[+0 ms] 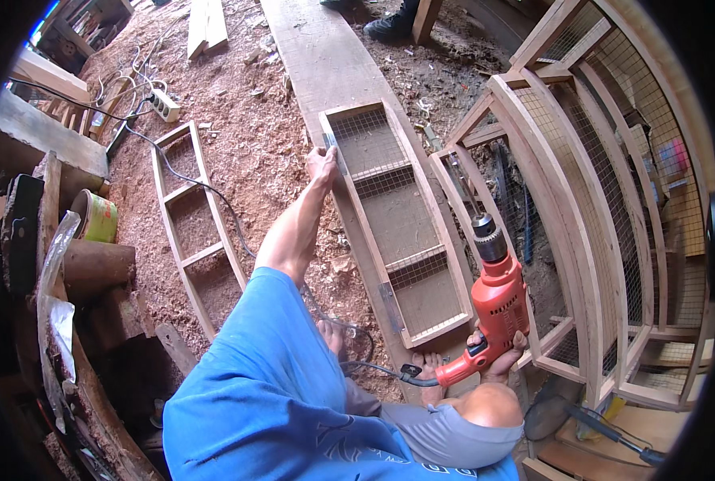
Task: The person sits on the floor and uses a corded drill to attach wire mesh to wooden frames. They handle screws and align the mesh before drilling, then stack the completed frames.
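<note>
A long wooden frame backed with wire mesh [412, 208] lies on a wide plank, divided by crossbars into 3 openings. My left hand [322, 164] reaches to its left rail, with fingers closed at a small metal hinge [331, 147] near the far end. Another metal hinge [388, 301] sits on the same rail, nearer to me. To the right of the frame, my right hand [505, 359] grips an orange-red power drill [499, 309]. Its black chuck and long bit point away from me, apart from the frame. Part of the right hand is hidden behind the drill.
Wood shavings cover the ground, where a second wooden frame [202, 183] lies with a cable across it. Tall mesh-covered wooden frames [570, 232] stand close on the right. A power strip [164, 105] is at the far left. The drill's cord [373, 367] runs near my feet.
</note>
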A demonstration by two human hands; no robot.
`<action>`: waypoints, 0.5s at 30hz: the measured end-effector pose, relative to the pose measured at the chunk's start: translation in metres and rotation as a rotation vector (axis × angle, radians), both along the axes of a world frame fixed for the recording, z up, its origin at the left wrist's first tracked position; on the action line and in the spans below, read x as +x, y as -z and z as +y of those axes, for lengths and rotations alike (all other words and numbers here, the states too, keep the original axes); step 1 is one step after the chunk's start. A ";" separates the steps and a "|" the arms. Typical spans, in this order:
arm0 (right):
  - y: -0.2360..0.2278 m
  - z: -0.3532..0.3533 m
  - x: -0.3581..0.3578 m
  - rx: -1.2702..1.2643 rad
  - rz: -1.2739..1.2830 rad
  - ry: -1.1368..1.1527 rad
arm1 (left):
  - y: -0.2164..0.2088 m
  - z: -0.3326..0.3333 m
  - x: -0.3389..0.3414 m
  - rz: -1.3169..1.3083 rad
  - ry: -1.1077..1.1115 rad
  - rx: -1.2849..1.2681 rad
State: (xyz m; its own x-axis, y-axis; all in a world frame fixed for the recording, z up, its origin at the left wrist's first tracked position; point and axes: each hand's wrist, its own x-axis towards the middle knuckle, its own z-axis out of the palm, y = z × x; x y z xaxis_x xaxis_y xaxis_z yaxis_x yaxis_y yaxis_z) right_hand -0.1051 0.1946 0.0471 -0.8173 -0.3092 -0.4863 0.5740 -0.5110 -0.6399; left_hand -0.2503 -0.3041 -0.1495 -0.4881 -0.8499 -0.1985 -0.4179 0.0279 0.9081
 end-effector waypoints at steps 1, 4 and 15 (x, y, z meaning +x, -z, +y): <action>-0.001 0.000 0.000 -0.020 0.002 -0.014 | 0.000 0.002 0.000 -0.003 -0.005 0.006; -0.002 -0.003 -0.002 -0.025 0.024 -0.023 | -0.005 0.005 -0.001 0.007 -0.035 0.026; 0.007 0.007 0.000 -0.025 0.029 -0.015 | -0.004 0.001 -0.003 0.020 -0.040 0.076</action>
